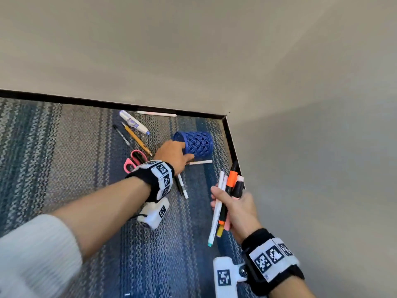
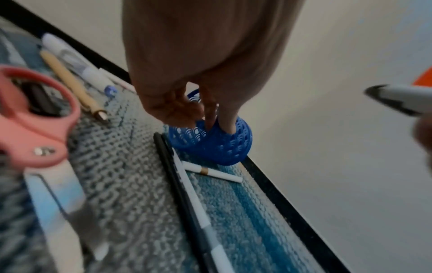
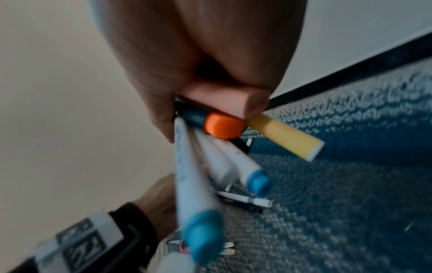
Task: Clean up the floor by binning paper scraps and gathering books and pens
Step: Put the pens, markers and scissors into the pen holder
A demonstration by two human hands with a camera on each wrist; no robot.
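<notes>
The left hand (image 1: 174, 154) worked in a floor corner, walls (image 1: 300, 147) closing the far and right sides. Scissors (image 1: 134, 161) and a pencil (image 1: 136, 138) lay just to its left, two pens (image 1: 182, 188) under its wrist. Open carpet (image 1: 64, 158) lay farther left.

I saw the blue lattice pen cup (image 1: 196, 145) lying on its side on the carpet near the wall corner, my left hand (image 1: 173, 155) gripping its rim with fingers inside. My right hand (image 1: 235, 208) held a bundle of markers (image 1: 225, 201): white barrels with blue caps, an orange-capped one, a yellow and a pink. Loose on the floor lay a white correction-tape pen (image 1: 134, 125), a tan pen (image 1: 137, 139), a thin black pen (image 1: 121, 135), pink-handled scissors (image 1: 134, 161), a short white stick (image 1: 200, 162) beside the cup, and a black and a white pen (image 1: 182, 188) side by side.
</notes>
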